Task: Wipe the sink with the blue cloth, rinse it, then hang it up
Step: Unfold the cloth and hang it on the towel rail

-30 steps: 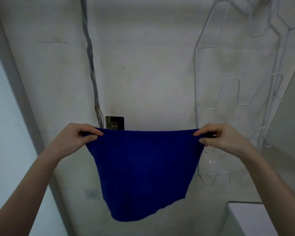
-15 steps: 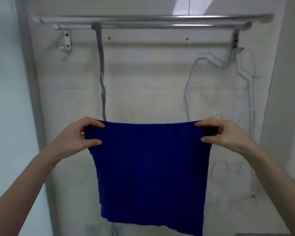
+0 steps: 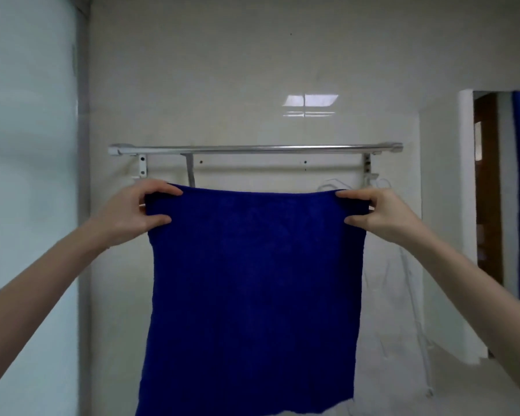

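Hanging step in hand. Left hand [image 3: 126, 216] and right hand [image 3: 382, 216] each pinch a top corner of the blue cloth [image 3: 252, 289], spread flat just below the towel rail [image 3: 252, 149]. Next: lift and drape its top edge over.

So from my feed the only thing meant to carry anything here is the towel rail [image 3: 252, 149], a shiny metal bar bolted to the pale tiled wall [image 3: 222, 70] on white brackets [image 3: 142, 166]. It runs level, pretty much wall to wall across that panel. What's actually on it: a grey strap [image 3: 189, 172] draped over near the left end, hanging straight down, and some white wire hangers [image 3: 379, 183] hooked below the right bracket, dangling against the wall. The rest of the bar looks bare between those two.
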